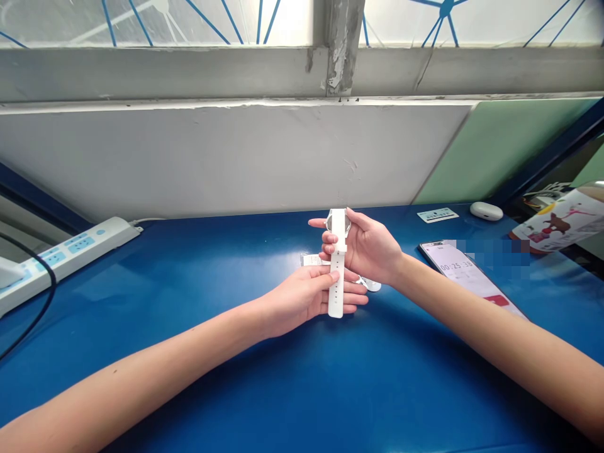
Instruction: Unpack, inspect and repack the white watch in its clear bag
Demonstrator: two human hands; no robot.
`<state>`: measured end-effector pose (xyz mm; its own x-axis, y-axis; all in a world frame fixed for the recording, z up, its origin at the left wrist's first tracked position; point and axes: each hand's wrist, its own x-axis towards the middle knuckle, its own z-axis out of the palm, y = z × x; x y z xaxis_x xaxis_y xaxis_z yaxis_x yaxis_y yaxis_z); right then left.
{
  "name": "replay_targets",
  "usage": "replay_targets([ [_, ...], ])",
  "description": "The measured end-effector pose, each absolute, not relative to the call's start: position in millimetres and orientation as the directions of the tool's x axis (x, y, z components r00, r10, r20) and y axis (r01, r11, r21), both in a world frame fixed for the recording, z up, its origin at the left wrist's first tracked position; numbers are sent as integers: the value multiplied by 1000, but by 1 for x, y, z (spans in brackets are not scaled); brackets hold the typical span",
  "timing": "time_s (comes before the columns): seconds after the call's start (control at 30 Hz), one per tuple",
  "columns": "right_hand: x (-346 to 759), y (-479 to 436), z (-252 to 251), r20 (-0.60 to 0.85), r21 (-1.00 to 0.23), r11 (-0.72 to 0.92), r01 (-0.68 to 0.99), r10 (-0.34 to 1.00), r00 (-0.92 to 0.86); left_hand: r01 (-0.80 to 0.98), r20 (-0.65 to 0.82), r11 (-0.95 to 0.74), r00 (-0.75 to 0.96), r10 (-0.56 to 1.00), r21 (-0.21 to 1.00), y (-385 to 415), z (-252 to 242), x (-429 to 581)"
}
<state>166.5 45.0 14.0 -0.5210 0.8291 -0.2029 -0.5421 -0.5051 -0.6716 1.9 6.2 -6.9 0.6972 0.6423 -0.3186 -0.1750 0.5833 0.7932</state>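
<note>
A white wristwatch [338, 229] with a long holed strap is held up above the blue table. My left hand [314, 292] pinches the lower strap, its thumb in front and its fingers stretched out behind. Around the watch's upper part, my right hand [370, 245] has its fingers curled, with one finger pointing left. The watch face is turned away from me or hidden. Behind the hands, on the table, lie a small white label or packet [311, 259] and a white object [372, 285], both partly covered.
On the right lie a phone [472, 274] showing a timer, a card [437, 215], a white earbud case [486, 211] and a printed container [561, 220]. At the left are a white power strip [85, 248] and a black cable [44, 308]. A wall [212, 157] backs the blue table [226, 390].
</note>
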Motion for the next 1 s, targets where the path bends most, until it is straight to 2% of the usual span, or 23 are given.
replay_targets([
  [0.1, 168, 45, 17, -173, -640, -482, -599, 849, -499, -158, -306, 584, 727, 614, 797, 6, -6, 1],
  [0.27, 175, 49, 27, -86, -636, -322, -701, 933, -350, -155, -221, 606, 837, 500, 781, 2, -4, -3],
  [0.4, 176, 51, 27, -57, -693, -242, -679, 957, -283, -188, -217, 572, 797, 564, 798, 1, -5, -3],
  [0.5, 171, 46, 24, -32, -766, -223, -602, 950, -310, -260, -209, 530, 713, 669, 807, 4, -5, -1],
  [0.63, 165, 37, 22, 1, -906, -157, -392, 928, -373, -312, -168, 444, 628, 760, 840, 8, -4, 1],
  [0.73, 163, 33, 22, 84, -979, 17, -205, 943, -321, -301, -148, 399, 608, 780, 866, 9, -3, 0],
  [0.8, 162, 32, 21, 194, -980, 177, -94, 951, -241, -275, -162, 394, 603, 781, 877, 9, -3, 0],
  [0.87, 161, 32, 19, 259, -965, 260, -18, 946, -196, -247, -187, 410, 610, 770, 878, 8, -3, 1],
  [0.93, 161, 32, 17, 225, -973, 229, -9, 947, -229, -222, -210, 434, 631, 746, 873, 6, -2, 2],
  [1.0, 161, 33, 15, 131, -991, 124, -41, 941, -312, -200, -227, 455, 653, 722, 868, 4, -1, 3],
])
